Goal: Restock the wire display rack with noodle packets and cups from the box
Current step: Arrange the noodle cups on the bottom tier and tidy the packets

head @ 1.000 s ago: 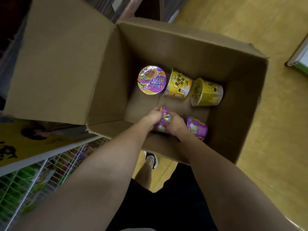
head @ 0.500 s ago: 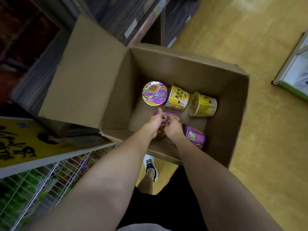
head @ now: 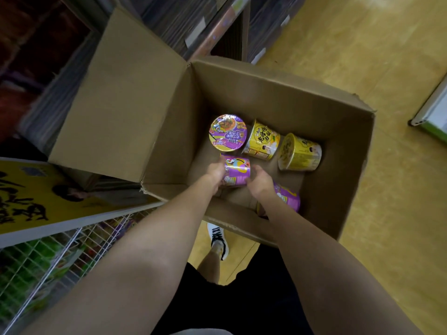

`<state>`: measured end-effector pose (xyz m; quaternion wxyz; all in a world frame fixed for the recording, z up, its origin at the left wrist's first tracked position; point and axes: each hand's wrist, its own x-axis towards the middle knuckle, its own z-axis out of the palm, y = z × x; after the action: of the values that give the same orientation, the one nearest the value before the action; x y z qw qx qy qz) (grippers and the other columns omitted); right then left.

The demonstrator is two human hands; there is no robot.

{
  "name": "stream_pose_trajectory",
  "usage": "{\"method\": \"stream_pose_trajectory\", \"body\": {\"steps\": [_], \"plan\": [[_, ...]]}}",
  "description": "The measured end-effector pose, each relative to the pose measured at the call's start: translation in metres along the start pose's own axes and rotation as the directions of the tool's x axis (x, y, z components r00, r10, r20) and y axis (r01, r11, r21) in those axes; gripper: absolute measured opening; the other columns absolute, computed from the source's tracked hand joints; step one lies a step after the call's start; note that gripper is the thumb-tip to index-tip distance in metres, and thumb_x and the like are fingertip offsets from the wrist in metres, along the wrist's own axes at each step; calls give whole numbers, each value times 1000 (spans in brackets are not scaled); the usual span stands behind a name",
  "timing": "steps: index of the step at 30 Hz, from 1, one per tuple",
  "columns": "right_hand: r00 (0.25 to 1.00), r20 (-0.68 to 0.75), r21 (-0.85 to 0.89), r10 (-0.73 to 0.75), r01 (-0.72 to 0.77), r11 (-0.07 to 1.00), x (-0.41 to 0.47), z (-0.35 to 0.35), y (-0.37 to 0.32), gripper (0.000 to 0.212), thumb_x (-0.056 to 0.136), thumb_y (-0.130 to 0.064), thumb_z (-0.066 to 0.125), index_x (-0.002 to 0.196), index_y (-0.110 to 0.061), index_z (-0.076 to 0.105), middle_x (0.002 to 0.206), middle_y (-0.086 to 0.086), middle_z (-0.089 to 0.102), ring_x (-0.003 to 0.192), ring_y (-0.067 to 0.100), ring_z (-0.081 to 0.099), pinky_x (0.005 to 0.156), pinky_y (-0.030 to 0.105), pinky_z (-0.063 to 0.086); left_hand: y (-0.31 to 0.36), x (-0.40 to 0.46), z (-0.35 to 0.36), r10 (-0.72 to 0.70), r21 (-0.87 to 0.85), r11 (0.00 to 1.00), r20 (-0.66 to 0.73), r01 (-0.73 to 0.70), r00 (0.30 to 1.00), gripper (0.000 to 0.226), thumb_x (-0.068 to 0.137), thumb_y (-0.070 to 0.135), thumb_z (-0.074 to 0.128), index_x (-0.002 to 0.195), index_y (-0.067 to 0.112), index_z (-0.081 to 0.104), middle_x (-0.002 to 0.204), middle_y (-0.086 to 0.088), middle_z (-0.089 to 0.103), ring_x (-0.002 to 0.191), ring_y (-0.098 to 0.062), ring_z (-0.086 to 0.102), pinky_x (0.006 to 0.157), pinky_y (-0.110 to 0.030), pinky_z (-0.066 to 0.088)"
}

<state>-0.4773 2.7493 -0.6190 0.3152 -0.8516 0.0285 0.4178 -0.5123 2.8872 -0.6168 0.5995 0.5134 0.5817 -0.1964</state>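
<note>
An open cardboard box (head: 278,93) stands on the floor with noodle cups in it. My left hand (head: 215,172) and my right hand (head: 260,181) grip a purple cup (head: 237,171) from both sides, inside the box near its front wall. Behind it stands another purple cup (head: 228,132), lid up. Two yellow cups (head: 262,141) (head: 300,152) lie on their sides to the right. One more purple cup (head: 287,198) lies under my right wrist, partly hidden. The white wire rack (head: 48,257) is at the lower left, with packets inside.
A yellow sign board (head: 36,197) tops the rack. The box's left flap (head: 116,100) stands open over it. Dark store shelves (head: 169,18) run along the top. My leg and a white shoe (head: 217,240) stand on the yellow floor (head: 387,56) below the box.
Both hands have closed on the purple cup and lifted it a little from the box bottom. The camera has pulled back and up, so the box looks smaller.
</note>
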Motion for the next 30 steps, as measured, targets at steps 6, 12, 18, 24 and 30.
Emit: {"method": "stream_pose_trajectory", "body": {"steps": [6,12,18,24,30], "plan": [[995,103,-86,9,0,996,45,5,1,53,95,-24,68,143,-12,49,139,12,56,127,29,54,103,33,42,1,39,5,8,8,1000,-162,-7,987,30,93,41,62,116,23,57,117,-12,68,102,-28,70,92,-44,58],[969,238,-42,70,-62,997,62,14,-3,73,89,-34,76,149,-18,38,135,9,59,122,27,57,105,37,46,2,40,18,-94,-49,995,-72,91,993,50,100,56,48,121,13,64,108,-12,74,91,-28,74,88,-45,60],[976,198,-20,90,-88,996,38,2,-9,97,76,-51,83,151,-19,31,139,12,46,124,29,53,108,39,44,29,-13,9,-92,-92,992,-5,91,996,59,104,60,30,104,12,65,88,-4,71,76,-15,66,65,-31,52],[994,82,-47,72,-68,997,2,-18,-32,105,72,-61,81,151,-21,25,141,16,38,129,35,47,110,40,41,43,-61,-13,18,-8,1000,77,-18,997,72,104,61,23,124,7,66,124,-10,68,102,-25,64,108,-48,45],[1000,-13,-123,15,-17,992,-46,-22,-61,101,66,-59,85,145,-21,33,140,16,43,127,35,50,107,40,44,37,-97,-51,101,1,995,150,-102,983,57,105,52,35,115,6,66,122,-16,70,96,-29,71,89,-41,55]]}}
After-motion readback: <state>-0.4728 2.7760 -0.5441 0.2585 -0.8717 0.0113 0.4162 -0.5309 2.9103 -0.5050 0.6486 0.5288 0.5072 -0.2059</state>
